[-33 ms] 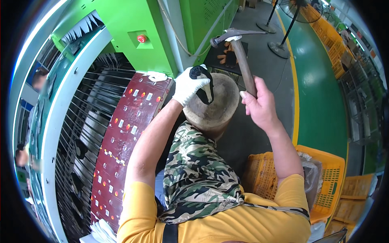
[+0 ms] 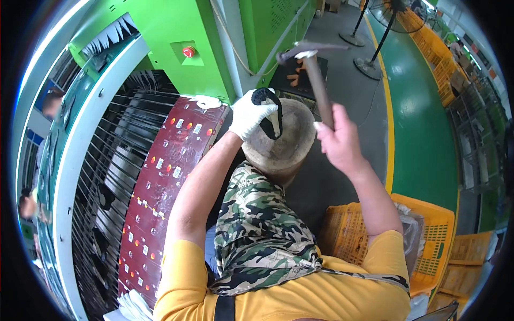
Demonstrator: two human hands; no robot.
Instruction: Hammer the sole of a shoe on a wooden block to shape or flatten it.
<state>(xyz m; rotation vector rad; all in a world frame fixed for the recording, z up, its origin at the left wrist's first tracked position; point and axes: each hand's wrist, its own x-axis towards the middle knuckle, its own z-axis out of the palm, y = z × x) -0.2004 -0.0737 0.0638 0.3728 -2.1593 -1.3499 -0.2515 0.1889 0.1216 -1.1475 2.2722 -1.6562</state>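
Note:
My left hand [image 2: 248,116], in a white glove, is closed on a small black shoe upper [image 2: 279,121] with a pale lining. It steadies the upper against the worn top of a round block [image 2: 296,143] standing between my knees. Bare and wrapped round a wooden handle, my right hand [image 2: 341,142] holds a hammer [image 2: 318,80] upright to the right of the block. The dark metal head is raised, apart from the upper, with a long thin peen pointing right; some white material is wrapped where head meets handle. My left palm is hidden.
A maroon patterned box surface [image 2: 160,176] runs along my left, beside a machine rack [image 2: 115,166] carrying several dark shoe pieces. A green machine [image 2: 160,32] rises ahead. Yellow crates [image 2: 444,230] stand at my right; a fan stand [image 2: 369,67] is farther off.
My right hand and the hammer have shifted slightly left, and the hammer looks a little blurred. My left hand and the shoe upper have barely moved.

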